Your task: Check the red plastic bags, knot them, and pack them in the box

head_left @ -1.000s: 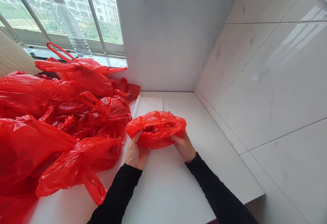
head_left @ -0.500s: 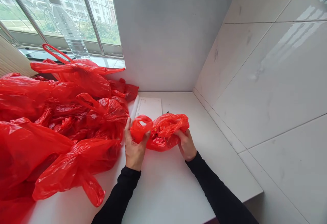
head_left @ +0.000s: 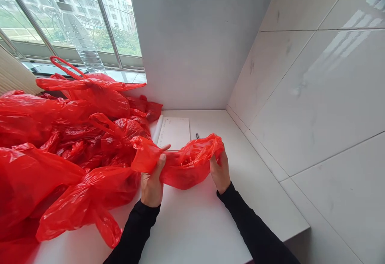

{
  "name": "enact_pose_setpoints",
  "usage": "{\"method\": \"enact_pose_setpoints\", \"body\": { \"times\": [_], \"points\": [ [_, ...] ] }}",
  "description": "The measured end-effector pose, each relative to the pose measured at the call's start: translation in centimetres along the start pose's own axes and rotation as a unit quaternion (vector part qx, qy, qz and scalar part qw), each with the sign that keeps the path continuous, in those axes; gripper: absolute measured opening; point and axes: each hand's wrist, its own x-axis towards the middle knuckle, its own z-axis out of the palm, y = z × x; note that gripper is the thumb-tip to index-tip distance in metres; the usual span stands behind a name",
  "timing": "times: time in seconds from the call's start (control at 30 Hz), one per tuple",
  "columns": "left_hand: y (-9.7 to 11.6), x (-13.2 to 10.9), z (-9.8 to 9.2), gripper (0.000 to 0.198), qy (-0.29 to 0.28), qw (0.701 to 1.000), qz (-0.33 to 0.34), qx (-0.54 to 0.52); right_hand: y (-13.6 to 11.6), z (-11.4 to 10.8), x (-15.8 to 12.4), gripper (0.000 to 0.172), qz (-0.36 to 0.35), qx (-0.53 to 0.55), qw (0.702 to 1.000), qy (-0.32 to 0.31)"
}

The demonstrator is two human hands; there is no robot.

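A red plastic bag is stretched between my two hands above the white tabletop. My left hand grips its left end, thumb on top, with a flap of the bag sticking out beyond the fingers. On the other side, my right hand pinches the bag's right rim. The bag's mouth is partly open between the hands, and I cannot make out what lies inside. Close to my left hand lies a big pile of red plastic bags, several of them with knotted or looped handles.
Behind the bag, an open notebook and a pen lie on the white table. A clear water bottle stands on the windowsill. Grey wall rises at the back, tiled wall on the right.
My left hand has moved a little left and down, pulling the bag longer. Its left loop has turned into a flap, and the mouth is wider. The pen shows more.
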Motion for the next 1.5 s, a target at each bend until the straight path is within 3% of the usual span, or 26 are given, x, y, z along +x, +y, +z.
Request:
{"method": "enact_pose_setpoints", "body": {
  "times": [0.07, 0.2, 0.43, 0.6, 0.67, 0.73, 0.87, 1.0, 1.1, 1.2, 1.27, 1.37, 1.5],
  "points": [
    [0.4, -0.1, 0.0, 0.041, -0.024, 1.000, -0.017, 0.004, -0.3, -0.3, 0.0, 0.053, -0.030, 0.000, 1.000, 0.005],
    [0.7, -0.2, -0.3, 0.034, -0.047, 0.998, -0.039, 0.015, -0.4, -0.5, -0.2, 0.020, -0.063, 0.026, 0.997, -0.020],
    [1.9, 0.1, -0.4, 0.041, -0.059, 0.994, -0.077, -0.051, 0.0, -0.1, 0.4, 0.029, 0.089, 0.196, 0.976, -0.024],
    [4.3, -0.7, 0.7, 0.027, -0.136, 0.985, -0.016, -0.109, -1.1, -0.5, 1.1, 0.035, 0.118, 0.198, 0.972, -0.050],
    [5.3, -1.6, 1.6, 0.029, -0.160, 0.980, -0.026, -0.119, -2.3, -0.8, 0.6, 0.032, 0.114, 0.191, 0.974, -0.045],
    [6.3, -2.6, 2.7, 0.029, -0.136, 0.982, -0.070, -0.110, -3.9, -1.1, -0.2, 0.027, 0.114, 0.202, 0.971, -0.056],
    [7.8, -5.2, 4.3, 0.029, -0.090, 0.981, -0.165, 0.054, -7.4, -1.4, -2.7, 0.017, 0.107, 0.198, 0.970, -0.092],
    [8.9, -8.4, 4.9, 0.049, -0.197, 0.947, -0.190, 0.165, -10.1, -1.5, -5.1, 0.023, 0.070, 0.060, 0.981, -0.171],
    [9.3, -10.2, 5.0, 0.041, -0.253, 0.930, -0.178, 0.199, -11.9, -1.9, -6.6, 0.023, 0.032, -0.044, 0.964, -0.260],
    [9.5, -11.4, 4.7, 0.055, -0.193, 0.940, -0.193, 0.204, -13.6, -2.8, -7.8, 0.014, 0.014, -0.102, 0.944, -0.314],
    [9.7, -12.1, 4.4, 0.052, -0.168, 0.946, -0.194, 0.200, -14.5, -3.6, -8.3, 0.024, 0.014, -0.104, 0.948, -0.302],
    [10.3, -13.4, 3.8, 0.046, -0.174, 0.943, -0.198, 0.202, -15.3, -4.2, -8.6, 0.047, 0.021, -0.082, 0.964, -0.252],
    [11.8, -15.9, 3.1, 0.046, -0.176, 0.943, -0.215, 0.182, -15.7, -4.3, -9.2, 0.034, -0.009, -0.028, 0.955, -0.295]
  ]
}}
